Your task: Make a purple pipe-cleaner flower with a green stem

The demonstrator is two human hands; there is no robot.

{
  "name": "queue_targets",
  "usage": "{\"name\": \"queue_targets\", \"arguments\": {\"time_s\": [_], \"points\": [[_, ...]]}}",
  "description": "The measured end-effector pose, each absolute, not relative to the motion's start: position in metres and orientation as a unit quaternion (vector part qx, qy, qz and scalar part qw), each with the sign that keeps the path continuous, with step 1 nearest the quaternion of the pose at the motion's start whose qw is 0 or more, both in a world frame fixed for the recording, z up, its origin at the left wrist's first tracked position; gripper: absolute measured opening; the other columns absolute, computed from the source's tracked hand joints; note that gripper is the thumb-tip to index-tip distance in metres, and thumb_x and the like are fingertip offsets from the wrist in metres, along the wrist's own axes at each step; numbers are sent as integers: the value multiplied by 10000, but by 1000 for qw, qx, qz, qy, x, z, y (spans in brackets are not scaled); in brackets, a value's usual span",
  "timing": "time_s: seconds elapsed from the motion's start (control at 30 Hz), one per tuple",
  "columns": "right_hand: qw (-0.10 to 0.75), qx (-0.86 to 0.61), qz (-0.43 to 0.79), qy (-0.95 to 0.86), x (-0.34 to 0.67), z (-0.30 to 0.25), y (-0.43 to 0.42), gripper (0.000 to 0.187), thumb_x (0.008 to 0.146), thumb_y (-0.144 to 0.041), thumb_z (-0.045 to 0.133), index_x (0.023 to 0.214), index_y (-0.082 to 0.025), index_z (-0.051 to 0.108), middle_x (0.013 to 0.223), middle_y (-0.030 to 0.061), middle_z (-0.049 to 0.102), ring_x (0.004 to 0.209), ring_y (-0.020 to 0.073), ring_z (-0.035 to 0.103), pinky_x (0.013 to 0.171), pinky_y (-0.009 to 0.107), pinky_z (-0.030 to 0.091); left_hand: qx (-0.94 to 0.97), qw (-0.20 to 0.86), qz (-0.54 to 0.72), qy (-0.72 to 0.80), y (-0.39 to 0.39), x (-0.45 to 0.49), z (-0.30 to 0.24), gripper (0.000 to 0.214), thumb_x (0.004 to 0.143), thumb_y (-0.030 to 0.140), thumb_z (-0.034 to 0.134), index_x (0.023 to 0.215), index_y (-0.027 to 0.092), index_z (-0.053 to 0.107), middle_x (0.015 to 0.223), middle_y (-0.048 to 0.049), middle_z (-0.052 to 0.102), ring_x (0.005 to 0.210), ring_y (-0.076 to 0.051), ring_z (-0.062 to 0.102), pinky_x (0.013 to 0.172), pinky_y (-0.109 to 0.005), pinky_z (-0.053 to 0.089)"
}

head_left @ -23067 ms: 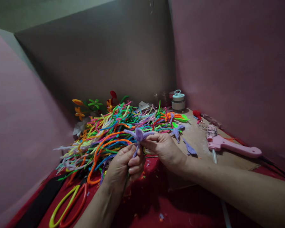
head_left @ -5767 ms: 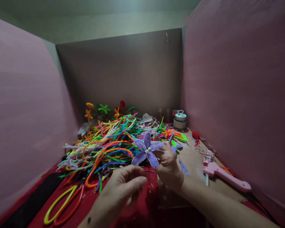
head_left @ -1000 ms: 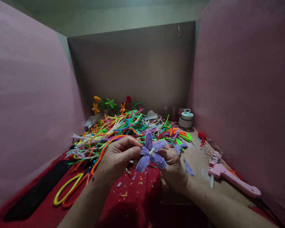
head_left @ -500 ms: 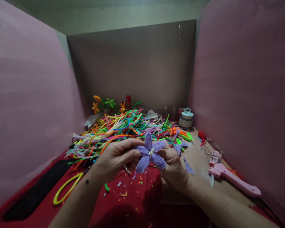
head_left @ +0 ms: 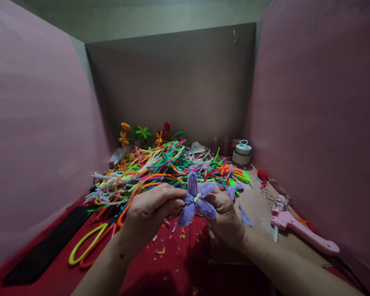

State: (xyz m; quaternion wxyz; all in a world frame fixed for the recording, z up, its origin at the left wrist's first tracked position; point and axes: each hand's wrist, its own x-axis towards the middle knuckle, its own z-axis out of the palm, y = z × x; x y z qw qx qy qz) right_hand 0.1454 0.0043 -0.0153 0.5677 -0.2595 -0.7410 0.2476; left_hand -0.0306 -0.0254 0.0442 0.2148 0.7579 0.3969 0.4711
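Between my hands is a purple pipe-cleaner flower [head_left: 187, 213] with several petals and pale yellow stamens at its centre, facing me. My left hand [head_left: 156, 207] pinches the petal on its left side between thumb and fingers. From behind and to the right, my right hand [head_left: 226, 213] grips the flower, its fingertips partly hidden by the petals. Loose purple petals [head_left: 244, 214] lie just beyond my right hand. A big heap of coloured pipe cleaners [head_left: 160, 164] spreads behind both hands.
At right lies a pink glue gun [head_left: 299, 230]. Scissors with yellow and red handles [head_left: 77, 250] rest at left beside a black strip [head_left: 49, 246]. A lidded jar [head_left: 242, 154] and finished flowers [head_left: 143, 132] stand at the back. Scraps dot the red cloth [head_left: 154, 271].
My left hand has moved slightly right and now closes over the left petal, covering more of it. The red scissor handle has come into view. My right hand stays nearly still.
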Motion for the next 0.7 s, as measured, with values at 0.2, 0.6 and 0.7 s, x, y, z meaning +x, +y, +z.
{"name": "queue_targets", "arguments": {"time_s": [0.2, 0.6, 0.7], "points": [[565, -263, 235, -746, 145, -16, 5, 181, 811, -251, 555, 675, -216, 670, 823, 30, 655, 795, 172, 552, 719, 321, 412, 767, 189, 461, 403, -29, -29, 42, 136, 752, 172, 610, 829, 217, 713, 738, -35, 656, 632, -141, 567, 593, -215, 424], [562, -238, 244, -754, 145, -15, 5, 161, 815, -288, 568, 707, -227, 672, 837, 32, 649, 824, 176, 551, 757, 345, 398, 712, 372, 449, 391, -26, -35, 47, 252, 843, 315, 491, 1035, 199, 606, 663, 13, 589, 527, -91, 540, 475, -180, 438], [565, -234, 240, -754, 144, -16, 5, 179, 817, -295, 564, 689, -221, 664, 834, 33, 646, 818, 174, 553, 751, 349, 399, 751, 331, 434, 371, -26, -36, 49, 236, 802, 279, 563, 1028, 220, 597, 760, 5, 626, 595, -99, 563, 530, -191, 462]]}}
